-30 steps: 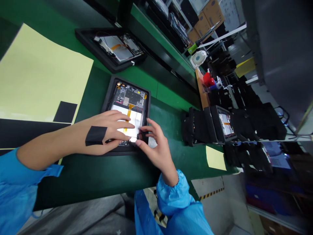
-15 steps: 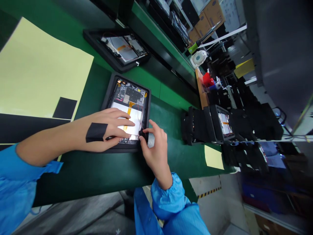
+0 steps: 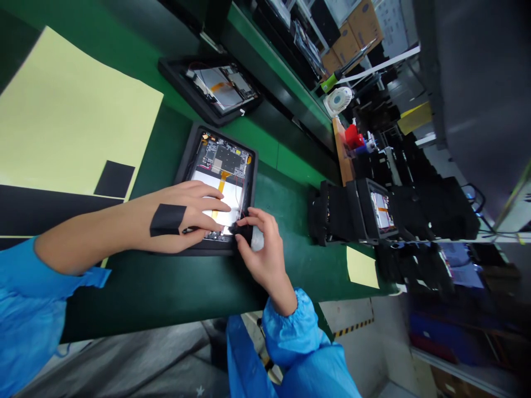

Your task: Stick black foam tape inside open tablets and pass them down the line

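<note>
An opened tablet (image 3: 227, 161) in a thick black frame lies on the green work surface, its circuit board, silvery panel and orange ribbon cable exposed. My left hand (image 3: 182, 213) rests across its lower left part, fingers stretched over the panel. A black tape square (image 3: 167, 220) is stuck to the back of that hand. At the tablet's lower right corner, my right hand (image 3: 263, 246) has thumb and index finger close together around a small black piece (image 3: 234, 228), which looks like tape. The fingers partly hide it. Thin wires run along the tablet's right side.
A second opened tablet (image 3: 224, 88) leans behind the first. To the left lies a yellow sheet (image 3: 83, 110) bearing a black square (image 3: 114, 178). Several black-framed units (image 3: 332, 213) stand on the right, beside a small yellow sheet (image 3: 362, 267). A white fan (image 3: 338, 100) is farther back.
My right thumb and index finger have shifted slightly left, and the small black piece now sits more over the tablet's corner. My left hand stays on the panel. The view has shifted a little.
</note>
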`<state>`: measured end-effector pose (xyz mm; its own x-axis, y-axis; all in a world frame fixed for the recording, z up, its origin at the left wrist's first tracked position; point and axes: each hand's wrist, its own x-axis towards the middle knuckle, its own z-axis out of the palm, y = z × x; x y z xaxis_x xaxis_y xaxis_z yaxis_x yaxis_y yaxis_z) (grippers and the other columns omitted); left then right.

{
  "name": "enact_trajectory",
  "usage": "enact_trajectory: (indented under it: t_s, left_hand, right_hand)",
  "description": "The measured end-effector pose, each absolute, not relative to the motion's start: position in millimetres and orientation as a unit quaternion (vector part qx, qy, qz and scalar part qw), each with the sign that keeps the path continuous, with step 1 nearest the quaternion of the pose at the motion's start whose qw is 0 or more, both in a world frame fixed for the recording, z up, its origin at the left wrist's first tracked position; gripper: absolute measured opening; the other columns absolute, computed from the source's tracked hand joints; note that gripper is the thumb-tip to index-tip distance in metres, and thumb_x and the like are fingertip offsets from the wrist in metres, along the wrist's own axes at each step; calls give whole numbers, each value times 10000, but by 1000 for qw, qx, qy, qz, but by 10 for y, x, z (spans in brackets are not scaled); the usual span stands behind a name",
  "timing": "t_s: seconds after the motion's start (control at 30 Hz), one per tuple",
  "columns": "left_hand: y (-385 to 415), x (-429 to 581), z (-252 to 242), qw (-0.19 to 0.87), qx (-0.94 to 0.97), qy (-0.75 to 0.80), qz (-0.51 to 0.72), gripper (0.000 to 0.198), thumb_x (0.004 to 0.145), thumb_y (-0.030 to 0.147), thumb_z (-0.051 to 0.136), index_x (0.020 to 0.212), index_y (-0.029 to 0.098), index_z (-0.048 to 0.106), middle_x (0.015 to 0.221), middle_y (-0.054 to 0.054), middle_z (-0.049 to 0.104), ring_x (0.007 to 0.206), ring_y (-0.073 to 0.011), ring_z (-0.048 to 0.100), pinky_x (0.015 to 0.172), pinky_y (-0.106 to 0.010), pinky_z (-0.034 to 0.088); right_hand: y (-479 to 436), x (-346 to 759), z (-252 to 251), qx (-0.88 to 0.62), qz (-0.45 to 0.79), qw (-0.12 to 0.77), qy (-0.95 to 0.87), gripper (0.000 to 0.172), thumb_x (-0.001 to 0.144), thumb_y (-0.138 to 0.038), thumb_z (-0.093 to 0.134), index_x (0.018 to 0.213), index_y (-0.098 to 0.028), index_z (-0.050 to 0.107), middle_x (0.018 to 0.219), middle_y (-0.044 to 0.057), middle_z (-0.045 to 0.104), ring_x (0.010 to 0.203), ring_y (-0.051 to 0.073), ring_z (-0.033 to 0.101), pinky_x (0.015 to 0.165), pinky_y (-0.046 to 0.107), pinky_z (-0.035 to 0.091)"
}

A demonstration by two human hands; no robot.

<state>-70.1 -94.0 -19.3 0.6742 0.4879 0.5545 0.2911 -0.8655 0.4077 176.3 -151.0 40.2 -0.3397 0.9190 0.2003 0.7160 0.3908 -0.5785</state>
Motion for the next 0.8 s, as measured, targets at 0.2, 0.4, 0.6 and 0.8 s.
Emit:
enact_trajectory:
  t_s: [0.2, 0.4, 0.6, 0.8]
  left_hand:
    - [-939, -706, -197, 150, 902, 213, 343, 351, 951, 188, 533, 1126, 353, 788, 1319, -7, 716, 1274, -283, 603, 1131, -498, 459]
    - [-932, -711, -199, 150, 902, 210, 347, 381, 950, 169, 531, 1183, 354, 768, 1323, -9, 714, 1282, -286, 601, 1134, -495, 457]
    - [-962, -713, -145, 152, 904, 219, 335, 374, 932, 156, 545, 1141, 360, 778, 1347, 1, 703, 1277, -288, 602, 1115, -485, 466]
    - [-958, -713, -122, 149, 905, 222, 330, 404, 931, 162, 538, 1186, 385, 759, 1343, 13, 700, 1287, -292, 589, 1115, -490, 458]
  right_hand:
    - [-1501, 1783, 395, -456, 260, 238, -817, 585, 942, -105, 645, 1466, -297, 472, 1105, 36, 763, 1169, 265, 630, 1069, 479, 496]
    - [-1537, 1745, 350, -480, 277, 257, -791, 519, 976, -169, 678, 1447, -306, 510, 1070, 14, 798, 1116, 255, 662, 1038, 460, 485]
    - [-1587, 1681, 308, -504, 249, 271, -781, 476, 970, -124, 657, 1401, -291, 544, 1032, 25, 784, 1062, 260, 645, 985, 444, 501]
    - [-1577, 1659, 374, -508, 228, 231, -798, 547, 959, -97, 627, 1459, -284, 506, 1025, 40, 765, 1050, 276, 639, 952, 449, 513]
